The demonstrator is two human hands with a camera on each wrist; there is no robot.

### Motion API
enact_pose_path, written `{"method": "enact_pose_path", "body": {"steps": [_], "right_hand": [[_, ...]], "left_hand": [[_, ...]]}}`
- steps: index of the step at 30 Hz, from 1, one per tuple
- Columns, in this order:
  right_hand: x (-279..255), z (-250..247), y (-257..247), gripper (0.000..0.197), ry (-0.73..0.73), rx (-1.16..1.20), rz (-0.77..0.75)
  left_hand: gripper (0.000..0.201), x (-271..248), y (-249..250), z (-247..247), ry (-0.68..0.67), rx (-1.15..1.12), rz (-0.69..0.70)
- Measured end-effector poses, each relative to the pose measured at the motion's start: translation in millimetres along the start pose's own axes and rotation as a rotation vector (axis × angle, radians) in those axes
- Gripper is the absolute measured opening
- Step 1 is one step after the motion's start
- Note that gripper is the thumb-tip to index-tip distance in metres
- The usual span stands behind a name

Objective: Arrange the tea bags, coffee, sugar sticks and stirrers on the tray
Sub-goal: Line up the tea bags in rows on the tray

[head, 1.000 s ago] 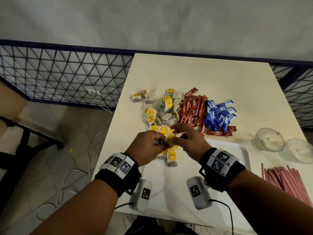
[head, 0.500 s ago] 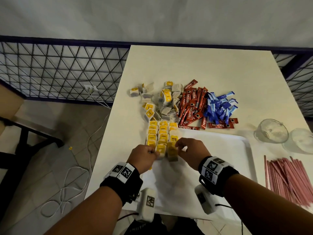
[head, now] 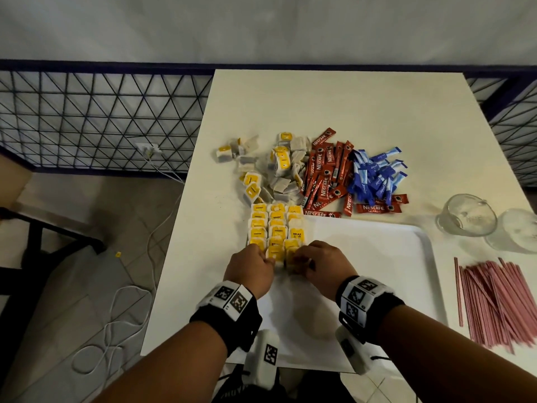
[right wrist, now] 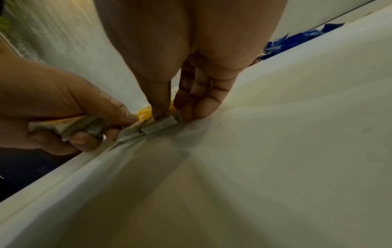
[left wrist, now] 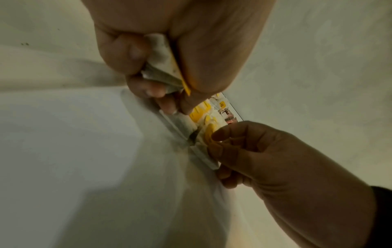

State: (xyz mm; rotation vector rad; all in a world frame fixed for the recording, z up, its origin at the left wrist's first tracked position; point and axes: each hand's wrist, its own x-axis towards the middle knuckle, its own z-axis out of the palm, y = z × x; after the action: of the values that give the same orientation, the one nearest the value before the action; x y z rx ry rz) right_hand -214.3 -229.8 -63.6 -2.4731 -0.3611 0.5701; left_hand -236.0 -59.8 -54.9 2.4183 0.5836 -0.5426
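Note:
Yellow-tagged tea bags lie in three rows on the far left corner of the white tray. My left hand grips a small stack of tea bags, also seen from the right wrist, at the near end of the rows. My right hand pinches one tea bag by its yellow tag and holds it down on the tray at the near end of the right row. Loose tea bags, red coffee sticks and blue sugar sticks lie heaped beyond the tray. Pink stirrers lie to its right.
Two glass cups stand on the table right of the tray's far corner. The white table ends at a dark railing behind and drops to a floor with cables on the left.
Both hands drew back toward me from the far end of the tea bag rows to their near end, uncovering the rows. The right hand brought a tea bag down onto the tray.

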Motion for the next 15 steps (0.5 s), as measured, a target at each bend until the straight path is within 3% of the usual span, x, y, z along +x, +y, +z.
{"method": "enact_pose_path", "body": {"steps": [11,15], "right_hand": [[2.0,5.5,-3.9,0.02,0.032,-0.022,-0.021],[0.4,0.6,-6.1,0.018,0.066,-0.006,-0.039]], "left_hand": [[0.01,-3.4,1.4,5.5,-0.011,0.011,0.032],[0.02,-6.5,-2.1,-5.3,0.032,-0.114,0.085]]}}
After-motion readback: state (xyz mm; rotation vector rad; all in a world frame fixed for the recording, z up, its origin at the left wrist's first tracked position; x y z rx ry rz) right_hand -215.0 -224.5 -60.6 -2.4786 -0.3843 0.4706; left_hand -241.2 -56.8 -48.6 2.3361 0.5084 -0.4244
